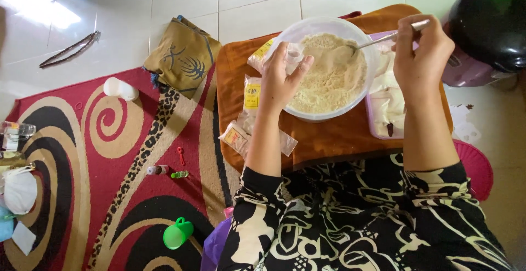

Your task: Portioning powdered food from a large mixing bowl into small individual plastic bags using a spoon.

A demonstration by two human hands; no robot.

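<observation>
Bowl: a round translucent plastic bowl (366,93) of pale, crumbly yellow powder sits on an orange cloth-covered board (334,139), at twelve o'clock from the person's lap.
Left hand: the left hand (280,79) pinches a small clear plastic pouch (295,52) over the bowl's nine o'clock rim, mouth held open.
Right hand: the right hand (421,57) is closed around a thin metal spoon (383,38), its tip in the powder.
Doing it well: I'd say keep the pouch above the bowl (spills fall back in) and take level spoonfuls.
Around: filled packets (249,112) at eight o'clock; a lilac tray (375,123) at three; a patterned red rug (109,156).
</observation>
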